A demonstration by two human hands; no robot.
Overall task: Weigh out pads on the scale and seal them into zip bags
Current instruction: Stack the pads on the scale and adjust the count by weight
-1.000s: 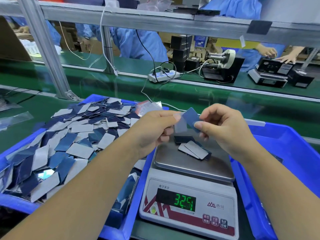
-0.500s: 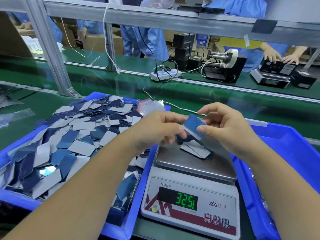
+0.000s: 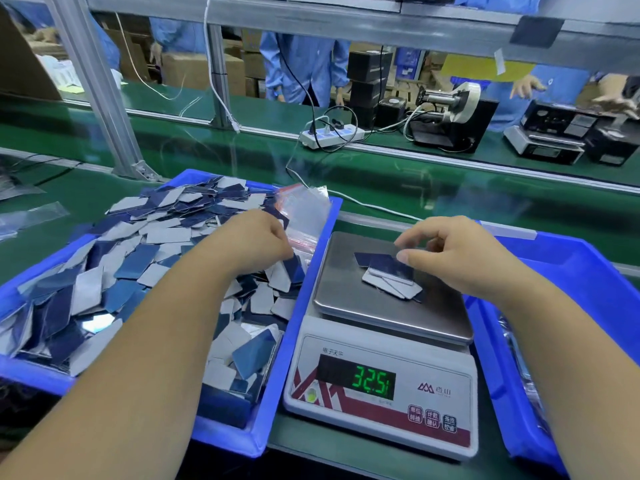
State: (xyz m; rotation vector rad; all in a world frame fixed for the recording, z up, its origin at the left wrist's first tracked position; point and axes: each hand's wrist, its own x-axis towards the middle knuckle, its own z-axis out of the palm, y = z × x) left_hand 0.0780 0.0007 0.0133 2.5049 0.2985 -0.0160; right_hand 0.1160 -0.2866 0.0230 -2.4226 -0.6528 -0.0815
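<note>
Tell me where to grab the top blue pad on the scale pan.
Pinch the top pad by its long edges, coming from above and the right, as the right hand is placed. It lies flat on a loose stack on the pan, its left end overhanging, so that free end is another option.

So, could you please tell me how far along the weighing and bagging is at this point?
Early. Done: a few pads lie on the scale, which reads 32.51. In hand: the right hand sets a blue pad onto that pile, while the left hand reaches into the pad bin beside the zip bags. Left: finishing the weighing, bagging, sealing.
</note>
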